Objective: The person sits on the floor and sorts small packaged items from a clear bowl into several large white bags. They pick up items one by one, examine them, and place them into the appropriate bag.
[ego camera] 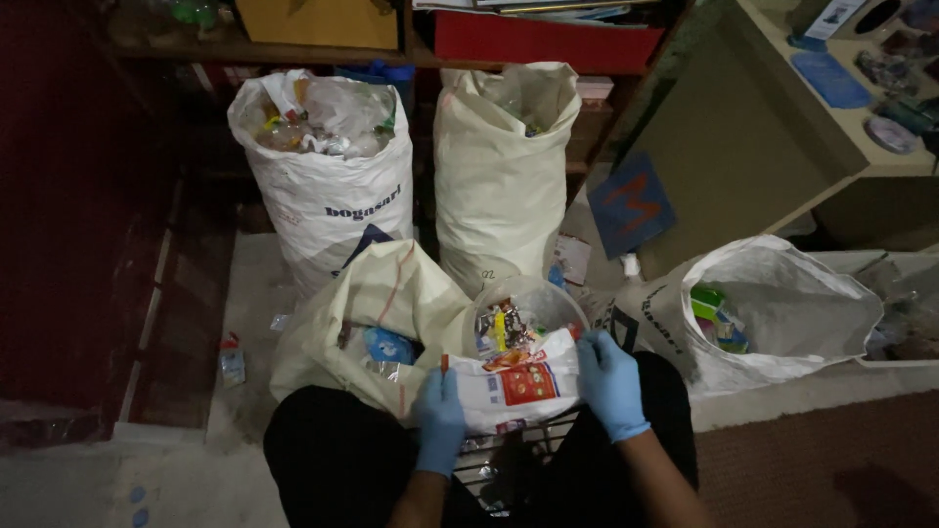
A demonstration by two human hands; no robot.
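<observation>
Both my hands wear blue gloves. My left hand (439,418) and my right hand (608,381) each grip one end of a white plastic package (514,387) with a red and orange print, held flat above my lap. Just beyond the package stands a clear plastic bucket (548,298) filled with crumpled wrappers. To its left a cream sack (391,293) lies slumped open, with a blue lid and shiny wrappers showing in its mouth.
Two tall white sacks stand behind: one (328,196) stuffed with plastic bottles, the other (499,186) partly full. An open white sack (782,303) at the right holds colourful wrappers. A wooden cabinet (743,147) stands at the far right. A small wrapper (232,360) lies on the floor at left.
</observation>
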